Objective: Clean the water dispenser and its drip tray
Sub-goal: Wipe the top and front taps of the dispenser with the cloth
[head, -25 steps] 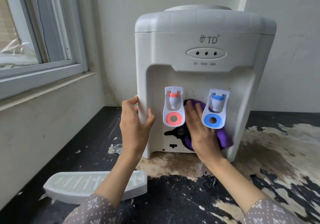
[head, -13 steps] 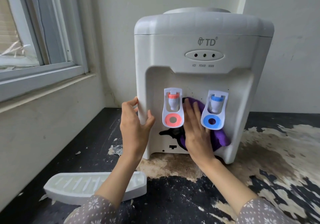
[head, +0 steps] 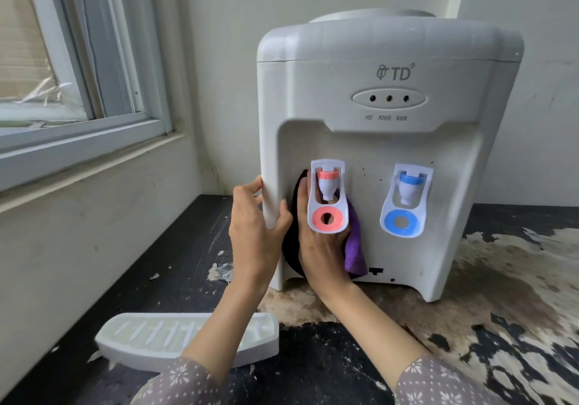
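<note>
Left hand [head: 255,216] grips smooth white dispenser [head: 388,141] corner; right hand [head: 322,248], fingers flat, presses fuzzy purple cloth [head: 354,254] behind pink tap [head: 327,196].

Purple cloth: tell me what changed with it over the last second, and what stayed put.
The right hand slid the purple cloth leftward across the recess, from between the two taps to behind the red tap. Nothing was taken hold of or let go. The left hand still grips the water dispenser at its left front edge, and the drip tray still lies on the counter.
</note>
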`<action>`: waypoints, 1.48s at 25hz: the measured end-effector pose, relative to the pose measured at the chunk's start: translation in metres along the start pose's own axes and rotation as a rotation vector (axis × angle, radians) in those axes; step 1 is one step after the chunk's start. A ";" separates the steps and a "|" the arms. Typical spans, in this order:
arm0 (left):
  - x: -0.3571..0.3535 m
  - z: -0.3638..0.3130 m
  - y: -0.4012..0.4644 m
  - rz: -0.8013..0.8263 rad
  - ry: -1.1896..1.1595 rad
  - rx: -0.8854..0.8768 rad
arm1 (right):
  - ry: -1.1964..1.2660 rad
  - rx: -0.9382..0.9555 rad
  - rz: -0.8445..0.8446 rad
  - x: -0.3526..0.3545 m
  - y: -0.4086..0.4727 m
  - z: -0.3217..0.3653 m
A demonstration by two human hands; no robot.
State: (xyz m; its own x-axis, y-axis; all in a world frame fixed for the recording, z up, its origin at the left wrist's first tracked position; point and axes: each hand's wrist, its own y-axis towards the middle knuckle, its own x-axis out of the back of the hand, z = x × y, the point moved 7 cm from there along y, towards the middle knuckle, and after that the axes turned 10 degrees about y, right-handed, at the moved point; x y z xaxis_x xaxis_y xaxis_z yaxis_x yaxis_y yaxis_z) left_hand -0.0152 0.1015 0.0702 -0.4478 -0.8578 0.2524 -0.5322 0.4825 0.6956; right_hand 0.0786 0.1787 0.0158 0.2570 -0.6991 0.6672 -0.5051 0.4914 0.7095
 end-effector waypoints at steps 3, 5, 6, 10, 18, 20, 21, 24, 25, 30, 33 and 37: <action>0.000 0.001 0.001 0.007 -0.013 0.008 | 0.301 0.092 -0.145 0.026 0.003 -0.001; 0.001 0.001 0.000 0.002 -0.012 0.008 | 0.457 0.218 -0.147 0.031 -0.003 -0.011; 0.001 0.002 0.000 -0.003 -0.012 0.004 | 0.426 0.354 -0.163 0.034 -0.009 -0.010; 0.001 0.001 -0.003 0.008 -0.019 -0.001 | 0.376 0.732 0.049 0.006 -0.033 -0.010; 0.002 -0.001 -0.001 0.058 0.048 -0.062 | 0.346 0.745 0.155 0.013 -0.067 -0.063; 0.002 0.001 -0.001 0.054 0.036 -0.058 | 0.292 0.675 0.253 0.029 -0.071 -0.075; 0.003 0.001 -0.001 0.056 0.026 -0.056 | 0.177 0.625 0.408 0.030 -0.074 -0.076; 0.006 0.003 -0.002 0.097 -0.013 -0.074 | 0.065 0.422 0.649 0.021 -0.086 -0.083; 0.007 0.005 -0.003 0.125 -0.016 -0.090 | 0.074 0.396 0.617 0.023 -0.083 -0.079; 0.003 0.038 -0.010 0.374 -0.005 -0.002 | 0.385 0.470 0.190 0.044 -0.067 -0.060; -0.002 0.053 -0.022 0.508 0.089 0.049 | 0.575 0.402 0.064 0.045 -0.051 -0.038; 0.001 0.065 -0.030 0.523 0.117 0.107 | 0.686 0.367 -0.178 0.048 -0.040 -0.013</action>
State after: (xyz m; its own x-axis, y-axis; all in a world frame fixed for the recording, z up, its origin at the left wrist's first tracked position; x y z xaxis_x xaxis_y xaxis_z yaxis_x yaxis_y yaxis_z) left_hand -0.0462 0.0976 0.0059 -0.5928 -0.5094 0.6238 -0.3327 0.8603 0.3863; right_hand 0.1214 0.1323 0.0226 0.7490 -0.2166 0.6262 -0.6170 0.1165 0.7783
